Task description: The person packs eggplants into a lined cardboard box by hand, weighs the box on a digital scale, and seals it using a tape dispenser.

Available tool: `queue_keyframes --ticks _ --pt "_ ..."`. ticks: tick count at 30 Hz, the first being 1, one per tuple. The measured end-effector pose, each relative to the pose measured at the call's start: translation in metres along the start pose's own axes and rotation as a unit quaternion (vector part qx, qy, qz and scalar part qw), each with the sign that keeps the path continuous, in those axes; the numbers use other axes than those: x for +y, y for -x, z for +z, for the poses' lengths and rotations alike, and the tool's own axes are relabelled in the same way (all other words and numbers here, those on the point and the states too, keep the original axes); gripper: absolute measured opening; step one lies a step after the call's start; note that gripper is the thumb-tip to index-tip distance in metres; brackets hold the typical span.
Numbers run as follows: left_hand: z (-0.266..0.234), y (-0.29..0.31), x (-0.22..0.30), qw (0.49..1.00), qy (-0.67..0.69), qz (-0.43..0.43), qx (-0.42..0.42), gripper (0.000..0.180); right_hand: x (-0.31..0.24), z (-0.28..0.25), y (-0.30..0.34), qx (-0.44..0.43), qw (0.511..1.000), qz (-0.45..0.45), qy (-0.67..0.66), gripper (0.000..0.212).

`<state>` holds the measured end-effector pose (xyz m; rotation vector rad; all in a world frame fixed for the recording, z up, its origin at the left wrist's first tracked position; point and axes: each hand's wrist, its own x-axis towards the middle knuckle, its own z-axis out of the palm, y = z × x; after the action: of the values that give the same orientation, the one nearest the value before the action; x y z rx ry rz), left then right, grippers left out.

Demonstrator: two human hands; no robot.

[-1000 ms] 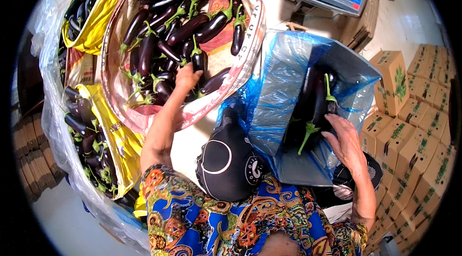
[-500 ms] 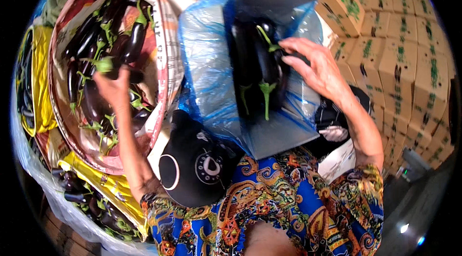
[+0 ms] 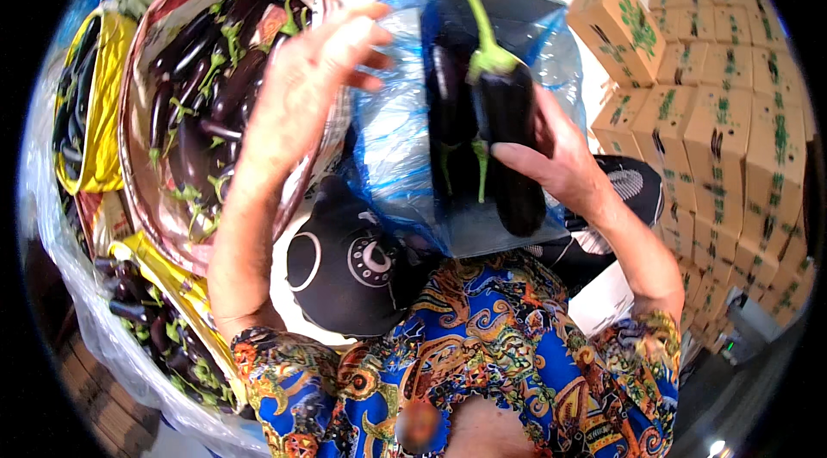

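Observation:
My right hand (image 3: 560, 143) is closed round a large dark eggplant (image 3: 510, 143). It holds the eggplant lengthwise over a blue-lined box, green stem pointing to the far side. Below it in the box lie more eggplants (image 3: 450, 87), partly covered by the held one. My left hand (image 3: 323, 66) is raised between the round sack and the box, fingers apart, with nothing visible in it. The blue plastic liner (image 3: 388, 143) drapes over the box's left side. To the left, the open woven sack (image 3: 138, 148) holds several eggplants, some hidden behind my left arm.
Stacked brown cartons (image 3: 719, 122) fill the right side, with one tilted carton (image 3: 616, 31) at their near left. Yellow bags (image 3: 103, 105) of eggplants stand at the far left. My knee in black cloth (image 3: 345, 273) sits between sack and box.
My left hand has left the sack, where it was at an eggplant, and moved right towards the box. My right hand, earlier at the box's right side, now grips a large eggplant over it.

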<state>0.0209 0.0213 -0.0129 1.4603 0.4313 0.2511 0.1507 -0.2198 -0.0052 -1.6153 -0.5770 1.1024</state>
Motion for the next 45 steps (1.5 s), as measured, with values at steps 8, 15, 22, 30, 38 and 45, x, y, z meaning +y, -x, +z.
queue_keyframes --ticks 8,15,22,30,38,45 --pt "-0.157 0.020 -0.180 0.969 -0.123 -0.168 0.134 0.032 0.065 0.011 -0.022 -0.088 0.885 0.024 0.457 0.083" --pt "-0.105 0.048 -0.306 0.888 -0.370 -0.263 -0.072 0.048 0.057 0.033 -0.024 -0.053 0.851 0.105 0.511 0.073" --pt "-0.120 0.064 -0.296 0.934 -0.044 -0.325 0.138 0.067 0.045 0.033 -0.020 -0.041 0.881 0.141 0.450 0.067" --pt "-0.151 0.061 -0.158 0.927 0.299 -0.185 0.134 0.048 0.056 0.012 -0.017 -0.035 0.903 0.053 0.424 0.088" --pt "-0.053 0.032 -0.001 0.971 0.202 -0.065 0.111 0.056 0.045 -0.041 -0.007 0.017 0.978 0.031 0.203 0.069" --pt "0.094 -0.014 0.004 0.991 0.014 -0.028 -0.130 0.049 -0.011 -0.025 -0.009 -0.066 0.980 -0.106 -0.154 0.067"
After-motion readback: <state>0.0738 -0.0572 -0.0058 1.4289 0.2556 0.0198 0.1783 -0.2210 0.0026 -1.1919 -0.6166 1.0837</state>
